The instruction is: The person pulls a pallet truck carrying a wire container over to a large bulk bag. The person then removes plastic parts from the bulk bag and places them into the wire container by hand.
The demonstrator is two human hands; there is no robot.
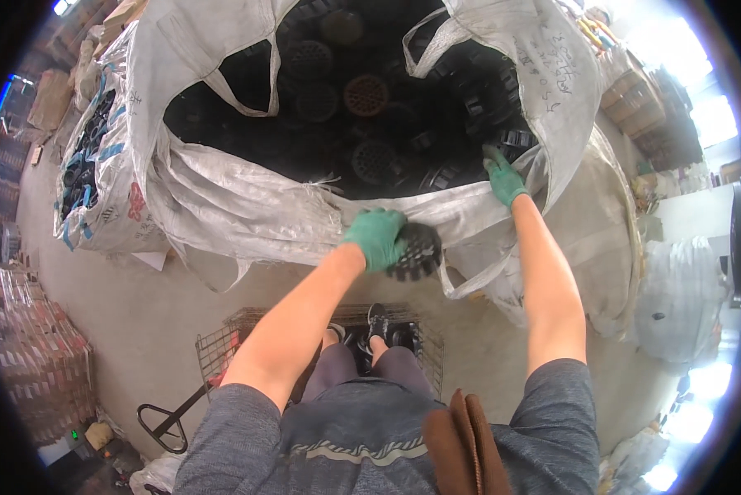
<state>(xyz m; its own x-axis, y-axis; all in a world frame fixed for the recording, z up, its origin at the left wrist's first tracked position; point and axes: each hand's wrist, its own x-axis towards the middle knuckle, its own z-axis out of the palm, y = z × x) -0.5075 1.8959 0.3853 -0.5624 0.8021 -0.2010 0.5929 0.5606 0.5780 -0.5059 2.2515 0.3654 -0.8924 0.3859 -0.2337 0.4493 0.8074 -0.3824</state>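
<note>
I wear green gloves on both hands. My left hand point(376, 238) is closed on a black round part point(418, 252) with a studded or gridded face, held just outside the near rim of a large white woven bulk bag point(247, 177); motion blurs it a little. My right hand point(504, 178) lies over the bag's near right rim, its fingers stretched inward beside black ribbed parts point(515, 139). Inside the dark bag are many round parts with holes, mostly black, and one reddish-brown disc point(365, 95). Two white strap loops point(446, 43) hang over the opening.
A wire mesh cage cart point(214, 346) surrounds my feet, with a black-handled bar point(168, 425) at its left. Another bag of black parts point(80, 186) stands left. Stacked cartons point(40, 355) line the left side; a wrapped white bundle point(680, 301) is at right.
</note>
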